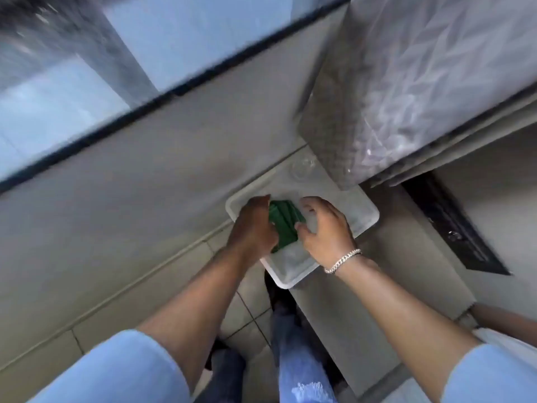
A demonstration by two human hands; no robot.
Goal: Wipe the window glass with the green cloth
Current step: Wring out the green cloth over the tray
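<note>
Over rounded white tray [364, 212], crumpled green cloth [283, 225]

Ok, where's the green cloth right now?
In the head view, just right of centre, the green cloth is in a white tray, gripped between the left hand and right hand, well below the window glass.

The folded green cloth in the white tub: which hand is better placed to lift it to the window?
Probably the left hand: it closes around the folded green cloth and is nearer the window glass. The right hand touches only its edge.
</note>
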